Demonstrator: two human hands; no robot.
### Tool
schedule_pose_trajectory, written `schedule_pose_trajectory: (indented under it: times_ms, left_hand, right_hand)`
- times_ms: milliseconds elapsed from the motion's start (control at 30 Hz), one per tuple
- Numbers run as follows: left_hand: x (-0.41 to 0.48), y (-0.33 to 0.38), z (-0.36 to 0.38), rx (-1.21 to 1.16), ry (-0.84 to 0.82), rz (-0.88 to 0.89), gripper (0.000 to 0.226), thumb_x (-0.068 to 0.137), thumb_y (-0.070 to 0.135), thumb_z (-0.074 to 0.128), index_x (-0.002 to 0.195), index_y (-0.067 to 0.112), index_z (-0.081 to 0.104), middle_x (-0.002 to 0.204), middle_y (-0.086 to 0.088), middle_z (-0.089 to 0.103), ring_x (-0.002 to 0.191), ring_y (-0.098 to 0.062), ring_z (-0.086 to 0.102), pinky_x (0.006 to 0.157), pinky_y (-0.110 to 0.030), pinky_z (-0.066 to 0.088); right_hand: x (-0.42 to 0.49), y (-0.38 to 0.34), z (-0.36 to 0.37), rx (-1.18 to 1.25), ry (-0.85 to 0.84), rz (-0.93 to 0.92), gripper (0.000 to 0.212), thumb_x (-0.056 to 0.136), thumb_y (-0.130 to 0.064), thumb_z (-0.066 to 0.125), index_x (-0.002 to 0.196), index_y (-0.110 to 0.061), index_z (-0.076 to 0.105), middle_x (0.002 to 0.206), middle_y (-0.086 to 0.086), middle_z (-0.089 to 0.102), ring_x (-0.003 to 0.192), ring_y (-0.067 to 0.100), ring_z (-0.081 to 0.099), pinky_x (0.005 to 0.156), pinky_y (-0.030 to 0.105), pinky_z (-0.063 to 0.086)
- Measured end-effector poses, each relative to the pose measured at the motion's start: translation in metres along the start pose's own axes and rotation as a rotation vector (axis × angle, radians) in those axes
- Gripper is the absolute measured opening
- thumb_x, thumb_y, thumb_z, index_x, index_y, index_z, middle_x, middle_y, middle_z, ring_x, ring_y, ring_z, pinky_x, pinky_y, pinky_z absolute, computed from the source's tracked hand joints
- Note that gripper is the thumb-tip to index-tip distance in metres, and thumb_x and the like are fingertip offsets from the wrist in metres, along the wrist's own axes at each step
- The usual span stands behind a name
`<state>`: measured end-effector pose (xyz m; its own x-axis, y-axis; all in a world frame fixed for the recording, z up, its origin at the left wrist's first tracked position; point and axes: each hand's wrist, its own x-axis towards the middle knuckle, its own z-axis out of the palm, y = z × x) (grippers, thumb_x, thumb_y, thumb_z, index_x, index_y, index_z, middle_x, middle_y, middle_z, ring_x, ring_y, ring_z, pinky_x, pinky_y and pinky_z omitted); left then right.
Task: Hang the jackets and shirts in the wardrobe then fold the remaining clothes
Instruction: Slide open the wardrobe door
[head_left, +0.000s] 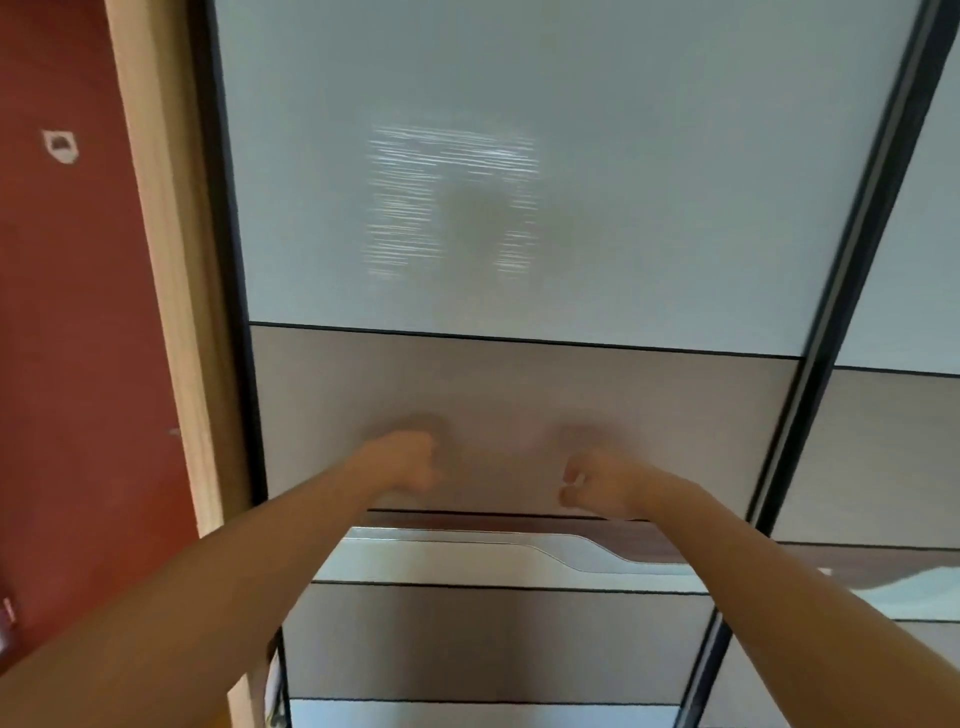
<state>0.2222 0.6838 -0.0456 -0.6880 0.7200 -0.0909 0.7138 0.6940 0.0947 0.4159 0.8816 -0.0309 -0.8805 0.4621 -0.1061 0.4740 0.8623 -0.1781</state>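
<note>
Fingers (425, 470) curl empty on our left hand (402, 462) and right hand (597, 483); wardrobe door (519, 395) seems heavy, slick: grip its frame (831, 312).

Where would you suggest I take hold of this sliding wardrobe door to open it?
Probably its dark left stile, hooked from the left beside the wooden side post. The frosted panel and brown panel look flat, with no handle showing, so only that framed edge seems to offer a hold.
</note>
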Motion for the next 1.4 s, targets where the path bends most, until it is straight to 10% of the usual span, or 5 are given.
schedule_pose_trajectory:
  times_ms: [400, 633, 767, 967, 1400]
  left_hand:
    - [-0.02, -0.017, -0.03, -0.117, 0.117, -0.185, 0.065, 0.094, 0.046, 0.062, 0.149, 0.016, 0.046, 0.149, -0.008, 0.049, 0.134, -0.028, 0.048, 0.109, -0.035, 0.04]
    - [-0.013, -0.07, -0.047, -0.259, 0.709, -0.237, 0.067, 0.089, 0.038, 0.069, 0.149, 0.024, 0.043, 0.144, -0.013, 0.04, 0.132, -0.033, 0.041, 0.105, -0.048, 0.046]
    - [-0.012, -0.101, -0.052, -0.265, 0.966, -0.303, 0.09, 0.084, 0.041, 0.078, 0.155, 0.03, 0.025, 0.16, -0.015, 0.008, 0.149, -0.035, 0.013, 0.109, -0.053, 0.038]
    - [0.01, -0.144, -0.057, -0.564, 0.903, -0.216, 0.128, 0.076, 0.047, 0.084, 0.159, 0.029, -0.013, 0.166, -0.002, -0.012, 0.154, -0.026, 0.002, 0.123, -0.05, 0.022]
    - [0.037, -0.138, -0.057, -0.383, 0.912, -0.278, 0.149, 0.062, 0.064, 0.086, 0.155, 0.025, -0.023, 0.165, -0.014, -0.012, 0.151, -0.04, 0.007, 0.118, -0.055, 0.024]
  right_hand:
    - [0.049, -0.001, -0.019, -0.072, 0.018, -0.191, 0.048, 0.091, -0.057, 0.059, 0.103, -0.012, 0.069, 0.103, 0.008, 0.071, 0.099, 0.029, 0.066, 0.089, 0.039, 0.054]
    - [0.063, -0.056, -0.054, -0.283, 0.643, -0.491, 0.055, 0.092, -0.051, 0.057, 0.14, -0.024, 0.051, 0.143, 0.006, 0.047, 0.133, 0.029, 0.041, 0.106, 0.045, 0.039]
    - [0.08, -0.11, -0.075, -0.463, 0.863, -0.521, 0.095, 0.087, -0.052, 0.068, 0.16, -0.03, 0.012, 0.168, 0.014, -0.003, 0.154, 0.036, -0.006, 0.119, 0.066, 0.01]
    - [0.116, -0.127, -0.073, -0.54, 0.749, -0.248, 0.126, 0.083, -0.065, 0.066, 0.155, -0.022, -0.028, 0.155, 0.012, -0.046, 0.144, 0.038, -0.039, 0.111, 0.077, 0.001]
    - [0.122, -0.108, -0.071, -0.609, 0.774, -0.192, 0.127, 0.083, -0.074, 0.057, 0.15, -0.021, -0.036, 0.154, 0.011, -0.047, 0.143, 0.037, -0.041, 0.111, 0.077, 0.001]
